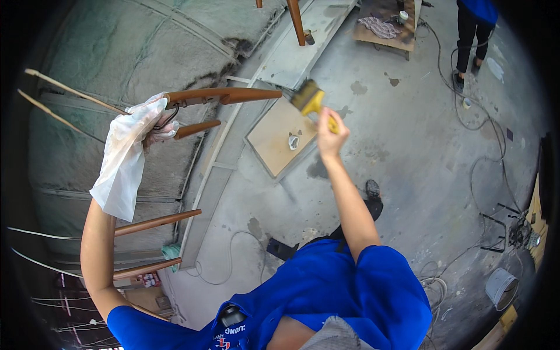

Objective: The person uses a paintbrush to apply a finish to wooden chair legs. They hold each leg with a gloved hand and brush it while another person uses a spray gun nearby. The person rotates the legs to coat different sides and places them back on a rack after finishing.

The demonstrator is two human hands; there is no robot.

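Observation:
My left hand [146, 128], inside a loose clear plastic bag [119, 175], is closed round the thick end of a brown wooden furniture leg [251, 94]. That leg points right, with dark metal fittings near my fingers. A second brown leg [198, 129] sticks out just below it. To the right, my right hand [333, 135] grips the yellow handle of a wide paintbrush [312, 100]. Its dark bristles point up and left, close to the leg's tip; a small gap seems to separate them. The hand is slightly blurred.
More brown legs [166, 221] hang at lower left beside thin wires [44, 268]. Stained filter panels [128, 52] line the left. A board [274, 137] with a white cup [293, 142] lies ahead. Hoses [493, 119], a bucket [501, 289] and another person [473, 35] are on the right.

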